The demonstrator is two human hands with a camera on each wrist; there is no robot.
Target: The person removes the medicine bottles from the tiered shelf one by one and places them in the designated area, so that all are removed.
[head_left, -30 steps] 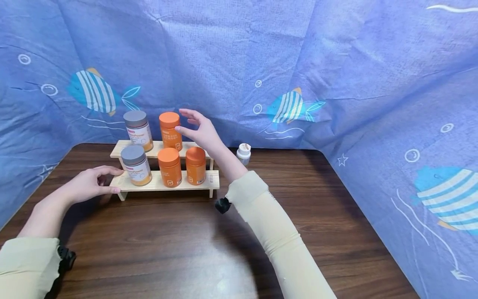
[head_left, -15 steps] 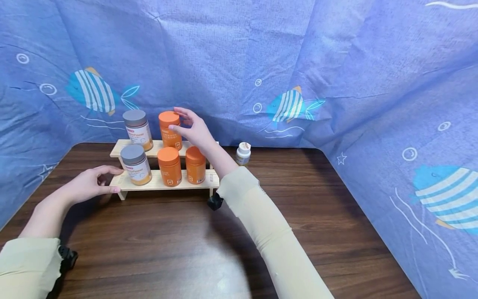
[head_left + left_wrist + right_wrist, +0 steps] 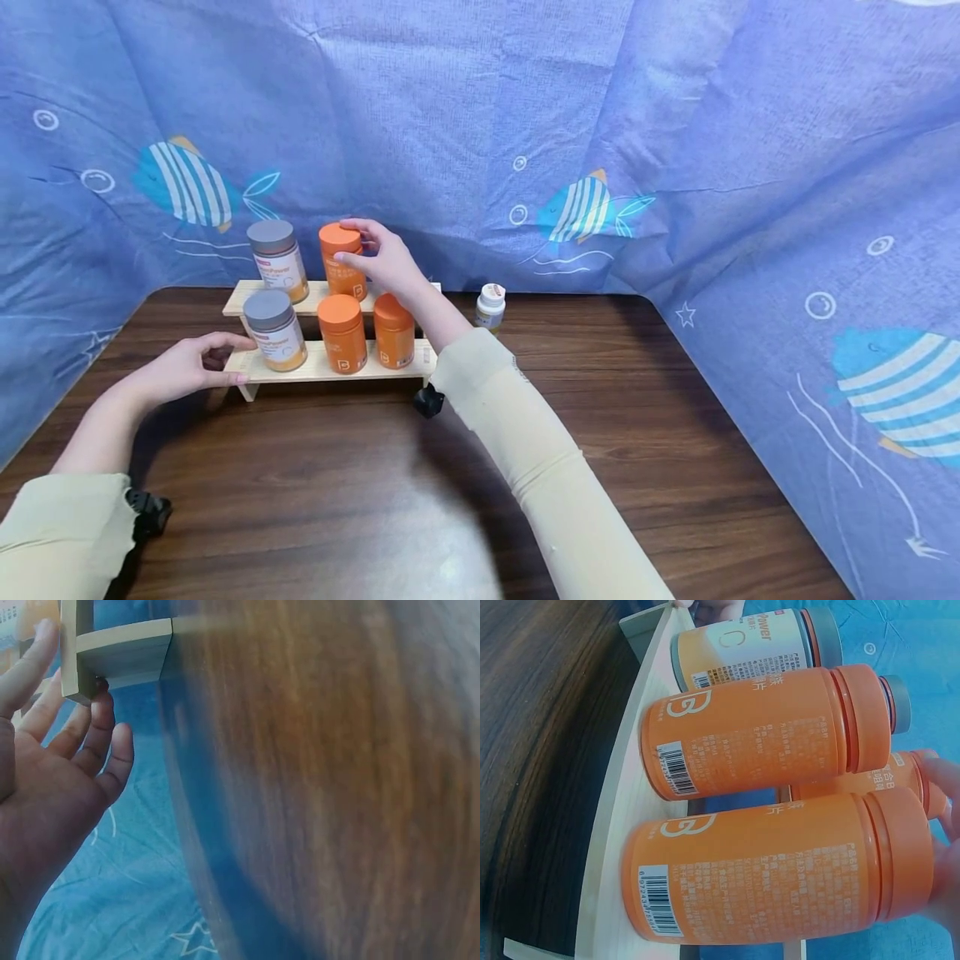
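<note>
The wooden two-step rack (image 3: 330, 367) stood near the far left of the dark table (image 3: 615, 433), and everything here is placed from it. The left hand (image 3: 183, 367) rested at the rack's left end, fingers relaxed and touching the lower step's edge, gripping nothing; that bracing seemed wise, since the rack looked light enough to slide. The right hand (image 3: 378, 254) reached over the lower step to the orange bottle (image 3: 341, 258) on the upper step, fingertips laid on its cap and thumb against its side, grasping it lightly.

A clean lift probably called for a firm pinch at the cap and a straight rise before any sideways move. Just left of that bottle stood a grey-capped jar (image 3: 276, 258). On the lower step, directly under the forearm, stood another grey-capped jar (image 3: 272, 329) and two orange bottles (image 3: 342, 332), which a low wrist could have toppled. A small white bottle (image 3: 491, 307) stood on the table right of the rack, apart from it.
</note>
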